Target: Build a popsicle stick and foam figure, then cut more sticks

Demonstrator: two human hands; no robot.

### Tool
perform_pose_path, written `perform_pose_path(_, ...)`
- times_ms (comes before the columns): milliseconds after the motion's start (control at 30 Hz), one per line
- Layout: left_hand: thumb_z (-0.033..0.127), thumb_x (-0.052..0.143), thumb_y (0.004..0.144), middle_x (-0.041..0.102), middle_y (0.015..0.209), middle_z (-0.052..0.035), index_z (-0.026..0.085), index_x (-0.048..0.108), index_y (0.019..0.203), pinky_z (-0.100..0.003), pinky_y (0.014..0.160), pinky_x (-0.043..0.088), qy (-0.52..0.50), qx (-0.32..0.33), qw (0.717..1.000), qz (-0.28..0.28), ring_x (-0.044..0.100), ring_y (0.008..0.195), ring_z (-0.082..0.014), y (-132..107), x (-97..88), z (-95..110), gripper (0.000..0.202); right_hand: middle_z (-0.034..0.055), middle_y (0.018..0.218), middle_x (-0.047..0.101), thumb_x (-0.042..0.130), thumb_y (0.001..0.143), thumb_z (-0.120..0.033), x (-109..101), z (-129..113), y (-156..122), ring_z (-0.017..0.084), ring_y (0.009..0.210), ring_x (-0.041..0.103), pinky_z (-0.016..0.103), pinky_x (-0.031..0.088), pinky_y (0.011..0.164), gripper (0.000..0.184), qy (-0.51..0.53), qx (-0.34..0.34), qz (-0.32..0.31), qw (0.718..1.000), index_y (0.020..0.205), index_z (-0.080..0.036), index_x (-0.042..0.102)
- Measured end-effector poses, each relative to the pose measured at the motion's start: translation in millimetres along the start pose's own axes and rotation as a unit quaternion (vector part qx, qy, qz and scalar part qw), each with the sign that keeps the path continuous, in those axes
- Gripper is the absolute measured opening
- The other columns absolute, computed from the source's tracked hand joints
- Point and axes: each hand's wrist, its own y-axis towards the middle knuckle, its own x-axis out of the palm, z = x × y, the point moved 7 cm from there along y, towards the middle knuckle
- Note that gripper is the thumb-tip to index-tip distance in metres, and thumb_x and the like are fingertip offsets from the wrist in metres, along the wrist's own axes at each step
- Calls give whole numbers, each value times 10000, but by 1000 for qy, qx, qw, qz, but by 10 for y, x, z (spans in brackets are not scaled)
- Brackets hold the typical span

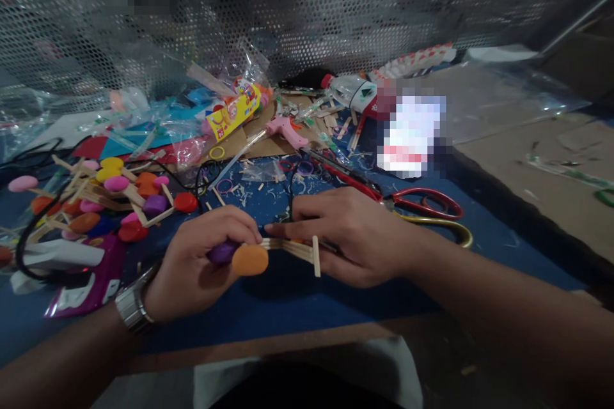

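Note:
Low over the blue tabletop, both hands meet at a small craft-stick model (293, 248). It has thin wooden sticks with a short crosspiece (316, 257) at the right end. At its left end are an orange oval disc (250, 260) and a purple piece (223, 252), perhaps of clay or foam. My left hand (196, 262), with a metal watch (134, 303) on the wrist, is closed round that end. My right hand (355, 236) is closed round the sticks from behind; its lower fingertips are partly hidden by the model.
Similar stick pieces with coloured ends (119, 185) are heaped at left beside a purple packet (91, 275). Behind my hands lie a pink glue gun (288, 131), a bottle (357, 94), a lit phone (412, 134) and red-handled scissors (426, 201). Cardboard (537, 172) lies at right.

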Motion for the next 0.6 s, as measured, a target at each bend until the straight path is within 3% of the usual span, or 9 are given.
perform_pose_path(133, 65, 746, 830, 715, 880, -24, 186, 659, 863, -229, 736, 581, -15, -28, 999, 10, 698, 803, -131, -5, -18, -27, 153, 106, 979, 653, 447, 957, -232, -76, 46, -14, 194, 827, 621, 328, 507, 720, 456, 36, -2, 60, 998, 1351, -104, 639)
perform_pose_path(300, 183, 788, 829, 712, 843, -31, 195, 678, 777, -242, 690, 622, -82, -144, 981, 97, 700, 778, -156, -23, -96, -184, 122, 154, 1134, 641, 605, 958, -302, -282, 42, -71, 234, 1039, 647, 381, 559, 875, 441, -3, -16, 207, 978, 1348, -102, 658)
perform_pose_path(433, 251, 841, 792, 691, 810, -6, 196, 658, 726, -244, 666, 651, -169, -216, 950, 146, 697, 668, -136, -50, -98, -323, 201, 114, 1019, 666, 777, 879, -328, -361, -16, -104, 214, 918, 671, 347, 584, 789, 318, -46, 1, 284, 958, 1149, -162, 758)
perform_pose_path(600, 271, 880, 757, 708, 799, -7, 202, 672, 718, -245, 684, 663, -155, -220, 949, 166, 703, 686, -143, -57, -115, -316, 222, 77, 895, 666, 843, 838, -321, -296, -56, -82, 175, 801, 676, 302, 588, 677, 235, -40, -9, 299, 953, 1007, -169, 781)
